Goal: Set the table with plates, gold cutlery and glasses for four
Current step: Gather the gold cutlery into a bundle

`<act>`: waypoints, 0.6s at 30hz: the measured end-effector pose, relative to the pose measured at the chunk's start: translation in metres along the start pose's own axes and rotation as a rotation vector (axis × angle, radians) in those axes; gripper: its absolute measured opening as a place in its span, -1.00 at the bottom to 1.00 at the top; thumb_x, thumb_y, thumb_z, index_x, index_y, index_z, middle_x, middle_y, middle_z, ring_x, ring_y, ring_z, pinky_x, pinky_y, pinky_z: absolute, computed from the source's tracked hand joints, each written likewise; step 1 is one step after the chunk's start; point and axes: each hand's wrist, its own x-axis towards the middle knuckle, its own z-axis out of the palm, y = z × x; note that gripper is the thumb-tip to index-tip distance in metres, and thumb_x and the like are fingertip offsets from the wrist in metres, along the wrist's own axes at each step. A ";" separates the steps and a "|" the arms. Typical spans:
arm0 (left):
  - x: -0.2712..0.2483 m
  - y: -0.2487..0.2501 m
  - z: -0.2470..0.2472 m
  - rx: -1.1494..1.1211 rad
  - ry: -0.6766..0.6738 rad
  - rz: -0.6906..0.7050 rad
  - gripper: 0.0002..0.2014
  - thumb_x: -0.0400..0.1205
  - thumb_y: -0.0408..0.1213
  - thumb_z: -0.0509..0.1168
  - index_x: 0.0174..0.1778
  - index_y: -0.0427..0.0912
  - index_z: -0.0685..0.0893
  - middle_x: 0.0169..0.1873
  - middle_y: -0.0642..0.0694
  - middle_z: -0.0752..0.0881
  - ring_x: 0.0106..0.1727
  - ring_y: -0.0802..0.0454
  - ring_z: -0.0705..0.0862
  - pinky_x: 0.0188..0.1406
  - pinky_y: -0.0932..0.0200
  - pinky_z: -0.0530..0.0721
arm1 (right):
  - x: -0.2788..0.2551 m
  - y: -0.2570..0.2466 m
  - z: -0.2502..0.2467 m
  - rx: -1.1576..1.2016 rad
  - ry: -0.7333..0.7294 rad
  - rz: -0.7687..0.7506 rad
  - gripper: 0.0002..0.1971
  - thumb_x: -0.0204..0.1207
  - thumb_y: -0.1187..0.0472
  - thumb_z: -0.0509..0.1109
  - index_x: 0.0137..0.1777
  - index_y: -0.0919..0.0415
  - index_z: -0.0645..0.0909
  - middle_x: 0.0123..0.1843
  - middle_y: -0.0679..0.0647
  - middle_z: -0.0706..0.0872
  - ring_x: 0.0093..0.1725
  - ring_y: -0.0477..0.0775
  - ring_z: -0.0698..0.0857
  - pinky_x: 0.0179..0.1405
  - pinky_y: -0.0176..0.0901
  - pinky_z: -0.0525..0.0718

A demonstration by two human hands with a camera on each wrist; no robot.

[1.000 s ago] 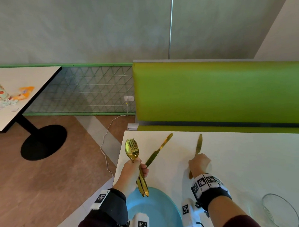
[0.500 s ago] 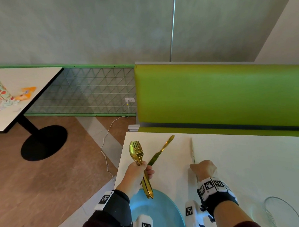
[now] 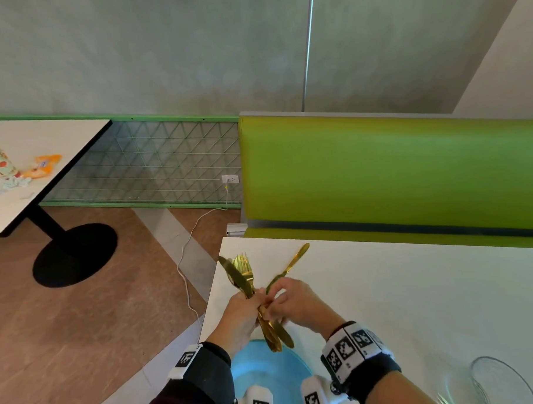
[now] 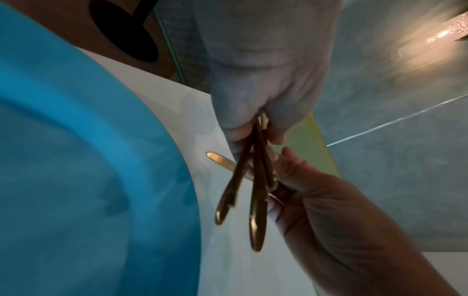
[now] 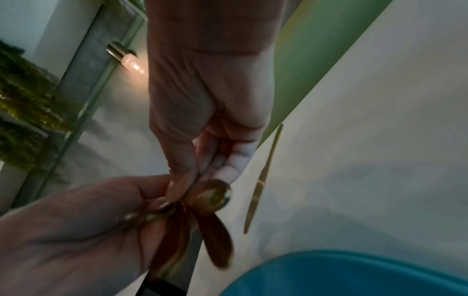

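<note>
Both hands are meeting above the near left corner of the white desk (image 3: 416, 302). The left hand (image 3: 239, 317) is gripping a bundle of gold cutlery (image 3: 247, 282), fork tines and a knife blade pointing away, handles hanging over a blue plate (image 3: 266, 373). The right hand (image 3: 297, 301) is pinching into the bundle at its middle. A gold knife (image 3: 292, 263) is lying on the desk just beyond the hands. A glass bowl (image 3: 499, 381) is sitting at the lower right. A green bench back (image 3: 395, 171) is standing behind the desk.
</note>
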 end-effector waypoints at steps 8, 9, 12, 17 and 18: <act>0.006 -0.005 -0.018 -0.157 0.154 -0.077 -0.70 0.74 -0.26 0.09 -0.28 -0.29 0.52 -0.51 -0.16 0.66 -0.35 -0.12 0.65 -0.10 -0.04 0.65 | 0.048 0.008 -0.023 -0.768 0.174 -0.030 -0.62 0.62 0.33 0.18 0.42 0.11 0.40 0.37 0.16 0.55 0.29 0.15 0.56 0.26 -0.04 0.62; 0.005 -0.004 -0.020 -0.190 0.152 -0.085 -0.71 0.74 -0.27 0.08 -0.28 -0.27 0.48 -0.48 -0.16 0.58 -0.40 -0.10 0.59 -0.15 -0.04 0.64 | 0.050 0.013 -0.025 -0.894 0.123 -0.048 -0.53 0.63 0.38 0.12 0.52 0.12 0.30 0.48 0.15 0.44 0.39 0.20 0.47 0.34 0.02 0.57; 0.005 -0.004 -0.025 -0.206 0.142 -0.090 -0.73 0.75 -0.28 0.06 -0.27 -0.24 0.43 -0.46 -0.12 0.43 -0.48 0.00 0.41 -0.32 0.05 0.59 | 0.050 0.025 -0.023 -1.085 0.117 -0.122 -0.58 0.67 0.36 0.04 0.51 0.14 0.36 0.47 0.13 0.44 0.38 0.19 0.48 0.31 0.02 0.58; 0.005 -0.005 -0.025 -0.192 0.115 -0.099 -0.76 0.75 -0.29 0.05 -0.23 -0.24 0.43 -0.45 -0.12 0.42 -0.49 0.01 0.35 -0.43 0.10 0.50 | 0.035 0.041 -0.029 -1.047 0.246 -0.025 -0.72 0.69 0.33 0.08 0.25 0.27 0.58 0.24 0.16 0.62 0.21 0.11 0.63 0.19 -0.13 0.63; 0.005 -0.005 -0.025 -0.194 0.114 -0.103 -0.77 0.75 -0.31 0.05 -0.23 -0.24 0.44 -0.45 -0.12 0.43 -0.49 0.01 0.36 -0.44 0.10 0.50 | 0.030 0.044 -0.030 -1.052 0.252 -0.006 -0.72 0.68 0.33 0.08 0.26 0.26 0.57 0.24 0.15 0.61 0.22 0.10 0.62 0.18 -0.13 0.61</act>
